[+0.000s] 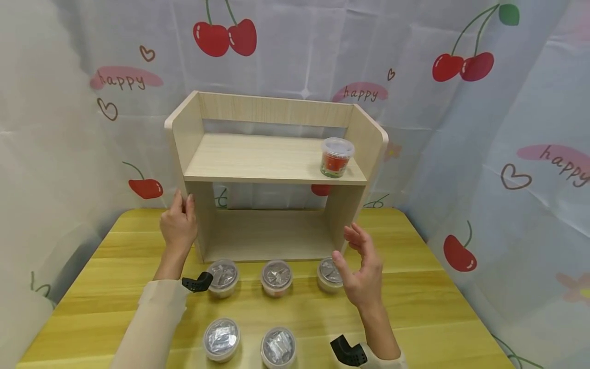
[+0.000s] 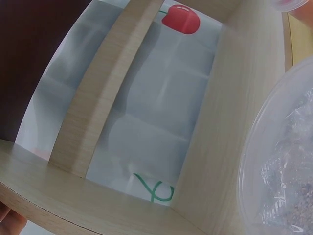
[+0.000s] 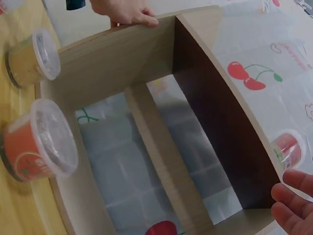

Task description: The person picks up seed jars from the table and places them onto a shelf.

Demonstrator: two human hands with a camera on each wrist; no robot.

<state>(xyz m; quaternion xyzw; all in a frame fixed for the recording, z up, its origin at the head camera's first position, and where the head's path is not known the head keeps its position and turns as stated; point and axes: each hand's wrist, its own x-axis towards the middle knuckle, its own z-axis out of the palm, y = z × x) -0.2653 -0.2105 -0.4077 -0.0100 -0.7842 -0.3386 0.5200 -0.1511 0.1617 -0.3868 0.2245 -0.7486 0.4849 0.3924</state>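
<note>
My left hand [image 1: 178, 225] holds the left side panel of a light wooden two-tier shelf [image 1: 276, 159] at its front edge; in the right wrist view its fingers [image 3: 142, 18] lie on that panel's edge. My right hand [image 1: 366, 269] is raised in front of the shelf's lower right side, thumb apart from lightly bent fingers, nothing in it. Just left of its thumb stands a lidded plastic tub [image 1: 328, 277]. On the upper tier, at the right, sits a clear lidded cup [image 1: 336, 159] with a red label.
In front of the shelf, more lidded tubs stand on the yellow wood-grain table [image 1: 415, 307]: a left tub [image 1: 223, 277], a middle tub [image 1: 276, 277], and two nearer ones, a left one [image 1: 222, 338] and a right one [image 1: 278, 347]. A cherry-print cloth [image 1: 286, 66] hangs behind.
</note>
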